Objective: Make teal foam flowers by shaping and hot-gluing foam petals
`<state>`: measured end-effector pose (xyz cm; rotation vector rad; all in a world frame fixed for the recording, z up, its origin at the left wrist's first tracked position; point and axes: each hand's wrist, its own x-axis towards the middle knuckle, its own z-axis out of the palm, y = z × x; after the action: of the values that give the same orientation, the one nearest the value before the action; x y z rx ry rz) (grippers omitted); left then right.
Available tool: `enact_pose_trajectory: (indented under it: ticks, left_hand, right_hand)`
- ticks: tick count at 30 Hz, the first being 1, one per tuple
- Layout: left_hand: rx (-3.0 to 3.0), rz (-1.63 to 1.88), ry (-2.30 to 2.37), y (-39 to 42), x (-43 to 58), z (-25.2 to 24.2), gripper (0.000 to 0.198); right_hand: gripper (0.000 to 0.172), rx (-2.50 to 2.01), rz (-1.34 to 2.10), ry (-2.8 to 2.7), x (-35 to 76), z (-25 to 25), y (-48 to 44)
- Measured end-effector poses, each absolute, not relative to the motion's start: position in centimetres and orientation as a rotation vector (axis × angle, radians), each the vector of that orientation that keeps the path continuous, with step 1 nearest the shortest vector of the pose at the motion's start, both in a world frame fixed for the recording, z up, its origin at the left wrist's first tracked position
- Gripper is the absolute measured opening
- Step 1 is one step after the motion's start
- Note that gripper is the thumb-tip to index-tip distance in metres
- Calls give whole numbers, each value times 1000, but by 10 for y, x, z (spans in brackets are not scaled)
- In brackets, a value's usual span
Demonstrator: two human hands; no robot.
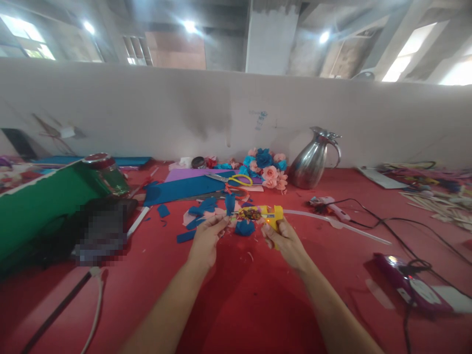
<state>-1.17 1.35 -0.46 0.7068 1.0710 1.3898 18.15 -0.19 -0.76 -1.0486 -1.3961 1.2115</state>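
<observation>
Head view, left hand (210, 233) pinching blue paper (230, 202), right hand (283, 237) clasping yellow glue gun (279, 212), red tabletop (250, 305) stretching wide below both

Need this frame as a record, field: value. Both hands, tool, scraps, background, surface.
left hand: appears to pinch upright blue paper piece
right hand: grips yellow glue gun
tool pose: nozzle end toward left hand; clear stick extends behind
scraps: blue and pink paper scraps around the work
background: yellow-handled scissors, flower cluster, metal jug
surface: red tabletop
</observation>
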Motion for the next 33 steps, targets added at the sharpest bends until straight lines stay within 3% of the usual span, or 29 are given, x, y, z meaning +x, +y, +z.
enact_pose_trajectory:
  ticks: [33]
  left_hand:
    - [681, 1388, 1079, 14, -12, -5, 25]
  right_hand:
    - [32, -1029, 1206, -1398, 183, -11, -1]
